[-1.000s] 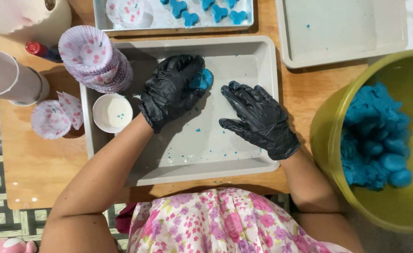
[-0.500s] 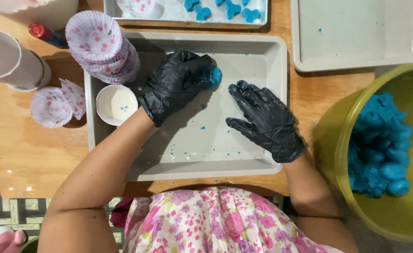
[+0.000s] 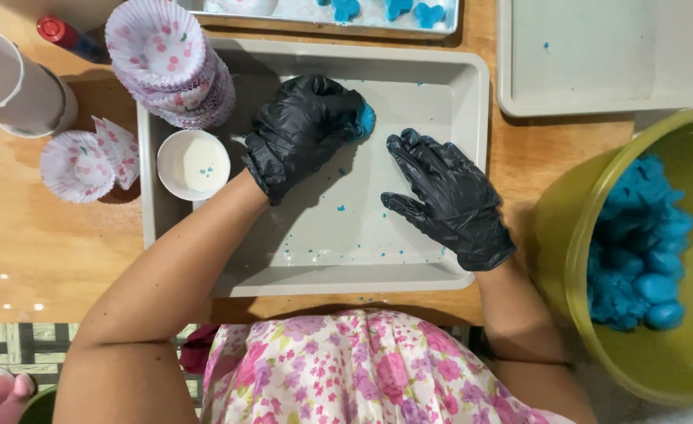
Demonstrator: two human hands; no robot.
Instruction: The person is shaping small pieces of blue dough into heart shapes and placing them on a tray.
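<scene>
Little had shifted since a moment before: the left hand (image 3: pixel 303 133) stayed cupped, fingers closed over the blue dough lump (image 3: pixel 366 119) in the grey tray (image 3: pixel 472 86); the right hand (image 3: pixel 448 200) lay flat, empty. The dough looked soft, best pinched gently.

Person: wearing glossy black disposable gloves, wrinkling at the knuckles, on left hand (image 3: pixel 303 133) and right hand (image 3: pixel 448 200); forearms showing bare; wearing white garment with pink and magenta floral print.

Wooden table (image 3: pixel 56 251) with grey trays (image 3: pixel 315 271), green bowl (image 3: pixel 566 259), paper cups (image 3: pixel 75 166).
</scene>
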